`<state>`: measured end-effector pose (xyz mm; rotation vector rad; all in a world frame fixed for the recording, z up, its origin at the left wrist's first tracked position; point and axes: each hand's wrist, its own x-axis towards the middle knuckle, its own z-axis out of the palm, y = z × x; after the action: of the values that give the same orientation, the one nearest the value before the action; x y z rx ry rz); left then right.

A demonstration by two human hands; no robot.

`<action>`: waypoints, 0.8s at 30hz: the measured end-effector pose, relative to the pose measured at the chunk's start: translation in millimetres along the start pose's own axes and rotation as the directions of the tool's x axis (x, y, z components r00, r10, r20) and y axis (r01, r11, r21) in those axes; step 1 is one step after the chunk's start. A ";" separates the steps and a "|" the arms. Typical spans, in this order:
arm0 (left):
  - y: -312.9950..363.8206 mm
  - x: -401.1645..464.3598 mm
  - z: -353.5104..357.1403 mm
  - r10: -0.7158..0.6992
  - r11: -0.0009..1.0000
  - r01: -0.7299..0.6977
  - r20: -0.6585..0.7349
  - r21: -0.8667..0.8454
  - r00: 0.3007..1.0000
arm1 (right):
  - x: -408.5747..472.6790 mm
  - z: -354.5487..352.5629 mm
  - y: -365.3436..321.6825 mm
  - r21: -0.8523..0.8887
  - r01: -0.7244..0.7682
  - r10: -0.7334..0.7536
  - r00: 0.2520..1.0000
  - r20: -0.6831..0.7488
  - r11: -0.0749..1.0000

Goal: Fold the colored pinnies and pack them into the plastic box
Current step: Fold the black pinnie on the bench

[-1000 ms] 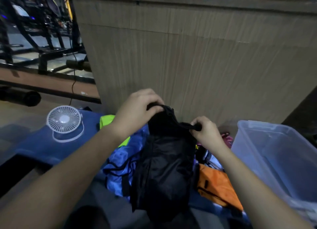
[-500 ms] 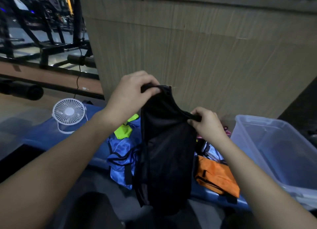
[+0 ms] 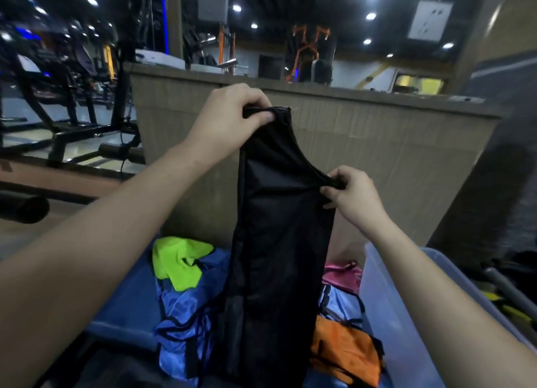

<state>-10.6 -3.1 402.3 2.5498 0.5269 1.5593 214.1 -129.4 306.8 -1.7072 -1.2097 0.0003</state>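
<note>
A black pinny [image 3: 279, 242] hangs lengthwise in the air in front of me. My left hand [image 3: 232, 117] pinches its top strap, raised high. My right hand [image 3: 353, 195] pinches the other strap lower and to the right. Under it, on a blue mat [image 3: 125, 306], lie a neon green pinny [image 3: 180, 264], a blue pinny [image 3: 186, 309], a pink pinny [image 3: 341, 275] and an orange pinny [image 3: 345, 352]. The clear plastic box [image 3: 389, 306] stands at the right, partly hidden by my right forearm.
A wood-grain partition wall [image 3: 377, 160] stands right behind the mat. Gym machines [image 3: 58, 91] fill the left background. Metal bars [image 3: 508, 288] lie on the floor at the far right.
Both hands have lifted the black pinny higher, so it hangs stretched out full length. My view has tilted up, and the small white fan at the left has dropped out of sight.
</note>
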 end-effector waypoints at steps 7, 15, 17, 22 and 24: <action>-14.1 56.2 42.1 0.024 1.000 -0.024 0.014 -0.003 1.000 | 54.6 -8.9 17.6 -0.090 -0.007 0.002 0.998 -0.055 0.996; -56.5 62.2 104.4 -0.007 1.000 0.008 0.090 -0.005 0.996 | 83.7 19.2 64.9 -0.088 -0.034 0.030 0.999 -0.045 0.996; -65.7 48.5 116.1 -0.011 1.000 0.014 0.122 -0.024 0.992 | 79.6 29.2 79.7 -0.092 -0.049 0.047 0.999 -0.021 0.995; -75.6 -2.8 130.7 -0.021 0.996 0.038 0.216 -0.078 0.976 | 54.0 51.4 116.1 -0.125 -0.096 0.102 0.994 0.042 0.987; -74.6 -24.7 133.0 -0.022 0.996 0.043 0.256 -0.075 0.966 | 41.2 56.4 124.7 -0.149 -0.093 0.103 0.993 0.060 0.984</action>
<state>78.6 69.8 299.3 2.6118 0.4631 1.1897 294.5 -60.1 211.1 -1.9072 -1.1981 0.0303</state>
